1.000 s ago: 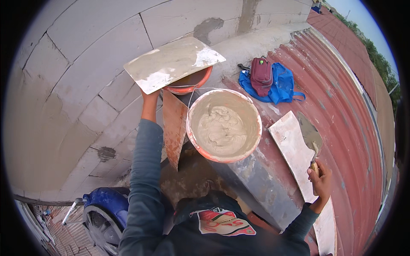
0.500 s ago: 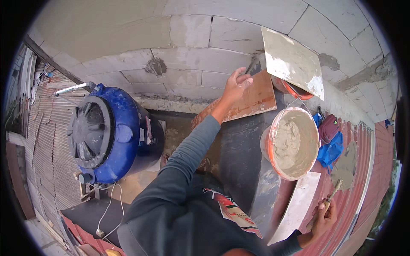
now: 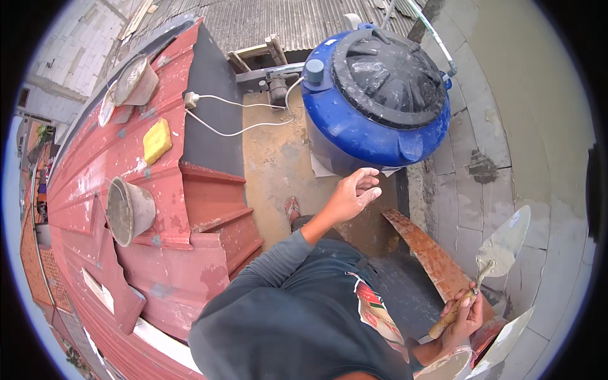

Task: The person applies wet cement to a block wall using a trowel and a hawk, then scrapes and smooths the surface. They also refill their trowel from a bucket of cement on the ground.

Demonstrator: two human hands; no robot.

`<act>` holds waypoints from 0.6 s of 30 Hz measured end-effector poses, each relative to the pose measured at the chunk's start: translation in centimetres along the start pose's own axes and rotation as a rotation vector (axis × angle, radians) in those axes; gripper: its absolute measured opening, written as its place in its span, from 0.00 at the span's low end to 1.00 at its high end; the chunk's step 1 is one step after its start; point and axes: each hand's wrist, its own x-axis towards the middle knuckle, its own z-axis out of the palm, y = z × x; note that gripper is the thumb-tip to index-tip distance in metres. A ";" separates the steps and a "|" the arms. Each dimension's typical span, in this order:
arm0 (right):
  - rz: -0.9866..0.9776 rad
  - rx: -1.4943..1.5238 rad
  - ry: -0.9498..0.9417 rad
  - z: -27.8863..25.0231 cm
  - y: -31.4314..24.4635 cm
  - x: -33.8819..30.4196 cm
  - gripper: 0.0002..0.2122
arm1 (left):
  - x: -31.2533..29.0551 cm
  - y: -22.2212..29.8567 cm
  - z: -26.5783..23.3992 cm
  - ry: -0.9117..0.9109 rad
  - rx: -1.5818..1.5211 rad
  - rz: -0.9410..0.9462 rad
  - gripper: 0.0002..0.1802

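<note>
My right hand (image 3: pixel 464 316), at lower right, grips the wooden handle of a pointed trowel (image 3: pixel 505 244). The metal blade, smeared with grey mortar, points up in front of the block wall. My left hand (image 3: pixel 352 197) is held out before my body with loosely bent fingers and nothing in it. Just beyond it stands a big blue water tank (image 3: pixel 380 139) with a black ribbed lid. A bucket (image 3: pixel 448 366) shows only its rim below my right hand, and a pale flat board (image 3: pixel 506 345) sits beside it.
At left, a red metal roof (image 3: pixel 76 190) carries several buckets, one a grey bucket (image 3: pixel 131 212), and a yellow sponge-like block (image 3: pixel 157 140). A white cable (image 3: pixel 253 125) runs toward a small pump (image 3: pixel 277 88). A reddish-brown plank (image 3: pixel 427 256) leans along the block wall (image 3: pixel 472 196).
My view has swung left, so the tank is now ahead and the wall at right. The right hand has lifted the trowel, its blade now upward. My left hand has left the wall and board.
</note>
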 end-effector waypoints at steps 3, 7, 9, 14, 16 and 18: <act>-0.059 -0.054 -0.288 7.6 0.7 5.2 0.20 | -3.5 2.7 -7.0 0.272 -0.030 0.109 0.26; -0.089 -0.154 -0.598 20.5 -1.8 7.3 0.18 | -9.3 5.3 -16.5 0.588 -0.065 0.179 0.27; -0.109 -0.188 -0.739 26.6 -2.4 7.0 0.16 | -12.2 6.0 -21.4 0.775 -0.028 0.232 0.27; -0.132 -0.217 -1.093 38.4 -2.2 4.9 0.16 | -19.7 6.6 -29.5 1.318 -0.043 0.349 0.25; -0.130 -0.249 -1.196 41.3 -2.1 4.3 0.17 | -23.0 6.5 -31.6 1.639 0.052 0.434 0.24; -0.132 -0.265 -1.286 43.4 -2.7 4.1 0.17 | -27.1 6.3 -33.9 1.915 0.109 0.488 0.21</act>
